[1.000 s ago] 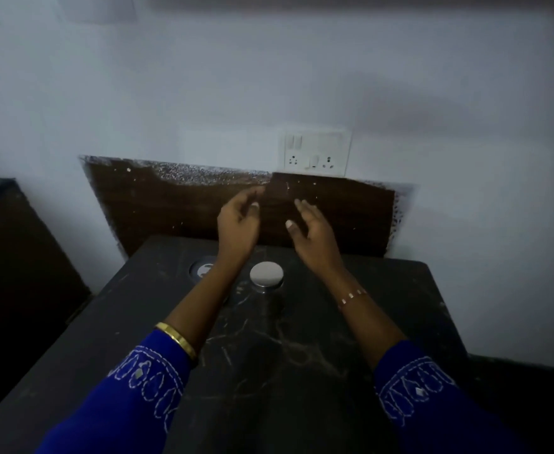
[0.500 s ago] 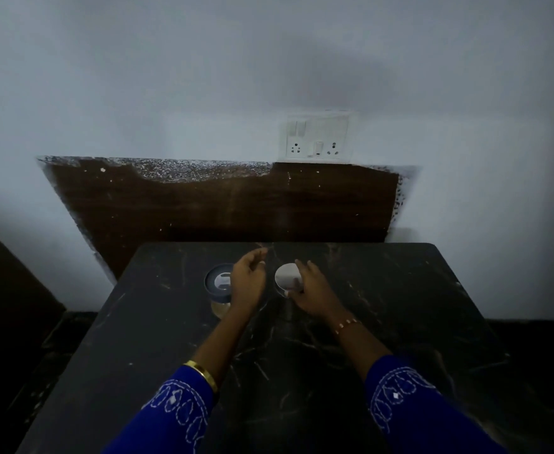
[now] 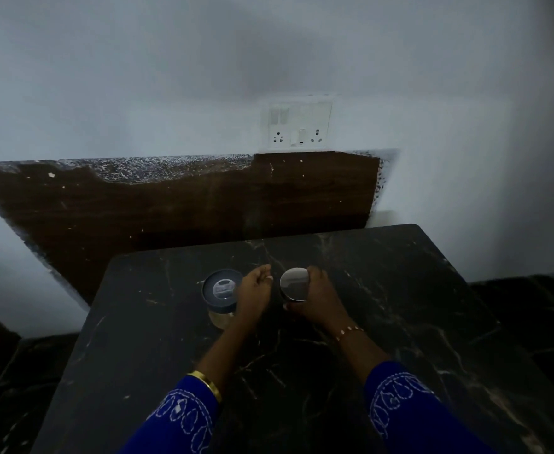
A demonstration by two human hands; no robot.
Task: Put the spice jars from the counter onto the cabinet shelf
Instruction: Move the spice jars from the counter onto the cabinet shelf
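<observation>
Glossy veined stone counter (image 3: pixel 383 306), perhaps metal jar lid (image 3: pixel 293 283)

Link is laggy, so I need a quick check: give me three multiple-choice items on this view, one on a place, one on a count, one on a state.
1. Where is the dark-lidded jar?
A. Left of the left hand
B. Right of the right hand
C. On the floor

2. How many jars stand on the counter?
A. One
B. Two
C. Four

3. The right hand is:
A. Flat on the counter
B. Raised at the switchboard
C. Wrapped around the silver-lidded jar

Key: 1 A, the left hand lies beside it. 2 B, only two lids show. 3 C, fingers curl round its side.
</observation>
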